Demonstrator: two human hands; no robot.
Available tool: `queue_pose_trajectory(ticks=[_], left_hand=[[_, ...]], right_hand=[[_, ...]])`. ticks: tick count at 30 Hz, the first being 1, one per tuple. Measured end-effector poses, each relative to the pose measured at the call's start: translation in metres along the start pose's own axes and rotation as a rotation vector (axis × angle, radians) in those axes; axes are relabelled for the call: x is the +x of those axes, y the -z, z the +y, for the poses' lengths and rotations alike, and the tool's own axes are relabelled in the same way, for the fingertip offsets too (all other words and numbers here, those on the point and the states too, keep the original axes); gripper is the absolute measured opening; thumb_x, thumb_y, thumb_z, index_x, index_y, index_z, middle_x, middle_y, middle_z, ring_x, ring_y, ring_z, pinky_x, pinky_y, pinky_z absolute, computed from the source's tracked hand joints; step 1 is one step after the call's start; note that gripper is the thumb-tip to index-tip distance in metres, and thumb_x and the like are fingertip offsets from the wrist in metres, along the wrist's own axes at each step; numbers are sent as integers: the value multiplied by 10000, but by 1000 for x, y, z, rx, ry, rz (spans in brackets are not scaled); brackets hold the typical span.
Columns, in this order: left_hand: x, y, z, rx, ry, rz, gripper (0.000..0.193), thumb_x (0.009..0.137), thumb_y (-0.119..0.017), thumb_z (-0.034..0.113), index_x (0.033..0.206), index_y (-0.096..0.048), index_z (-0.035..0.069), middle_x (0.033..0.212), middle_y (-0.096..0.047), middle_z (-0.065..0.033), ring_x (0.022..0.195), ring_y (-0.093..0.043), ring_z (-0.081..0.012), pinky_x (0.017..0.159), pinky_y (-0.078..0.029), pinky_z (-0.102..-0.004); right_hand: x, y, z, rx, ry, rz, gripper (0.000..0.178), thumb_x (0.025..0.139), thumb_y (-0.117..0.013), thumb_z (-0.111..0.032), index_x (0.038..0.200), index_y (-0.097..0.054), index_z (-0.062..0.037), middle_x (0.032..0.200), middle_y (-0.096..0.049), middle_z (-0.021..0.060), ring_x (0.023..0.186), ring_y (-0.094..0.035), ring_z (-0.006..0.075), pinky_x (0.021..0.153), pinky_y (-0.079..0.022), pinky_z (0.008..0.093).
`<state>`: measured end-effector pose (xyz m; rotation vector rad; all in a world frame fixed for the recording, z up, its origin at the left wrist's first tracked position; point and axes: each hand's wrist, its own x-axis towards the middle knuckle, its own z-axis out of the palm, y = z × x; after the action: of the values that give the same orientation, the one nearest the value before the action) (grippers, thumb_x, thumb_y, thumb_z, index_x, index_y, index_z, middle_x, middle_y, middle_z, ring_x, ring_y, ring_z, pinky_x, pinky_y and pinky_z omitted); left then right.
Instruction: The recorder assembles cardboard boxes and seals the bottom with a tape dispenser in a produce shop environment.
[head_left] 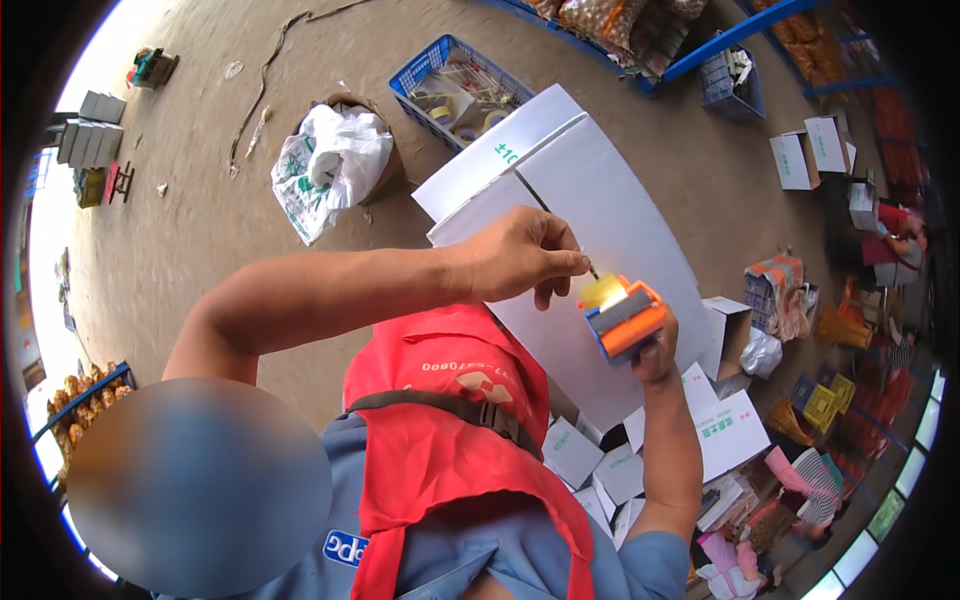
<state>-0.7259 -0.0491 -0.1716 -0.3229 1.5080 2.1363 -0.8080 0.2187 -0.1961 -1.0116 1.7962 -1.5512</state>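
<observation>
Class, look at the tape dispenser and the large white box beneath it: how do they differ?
Colour: the tape dispenser is orange and blue with yellow tape, while the large box is white with green print.
Size: the dispenser is small; the box is far bigger.
Support: the dispenser is gripped in the right hand, whereas the box is not.
Shared: both are in front of the person.

A packing warehouse, by its white cartons [620, 200], filled sacks [598, 22] on blue racking [702, 56] and plastic crates [418, 116]
</observation>
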Motion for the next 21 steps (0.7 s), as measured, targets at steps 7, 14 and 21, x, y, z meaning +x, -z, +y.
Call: queue_pose_trajectory(ticks=[7,14,21], left_hand=[[-1,15,5,110,-26,64,292,1044,-688,245,942,-677,-28,798,-708,-80,664,-696,-144,613,-558,-285],[4,41,15,150,-97,69,276,1036,-704,226,1003,-705,-48,792,-712,-75,664,-696,-137,614,-559,-280],[-10,93,32,188,-109,272,244,1012,-728,246,972,-725,5,750,-690,-27,615,-659,-93,556,-491,-241]], right_hand=[[-6,14,10,62,-159,-86,853,943,-545,-797,830,-687,36,795,-715,126,770,-701,229,712,-549,365],[17,11,-8,226,-344,-84,884,878,-605,-838,860,-672,44,690,-684,94,607,-684,185,552,-548,303],[23,20,-7,182,-419,-114,935,829,-616,-879,872,-672,53,664,-679,91,562,-686,176,508,-552,291]])
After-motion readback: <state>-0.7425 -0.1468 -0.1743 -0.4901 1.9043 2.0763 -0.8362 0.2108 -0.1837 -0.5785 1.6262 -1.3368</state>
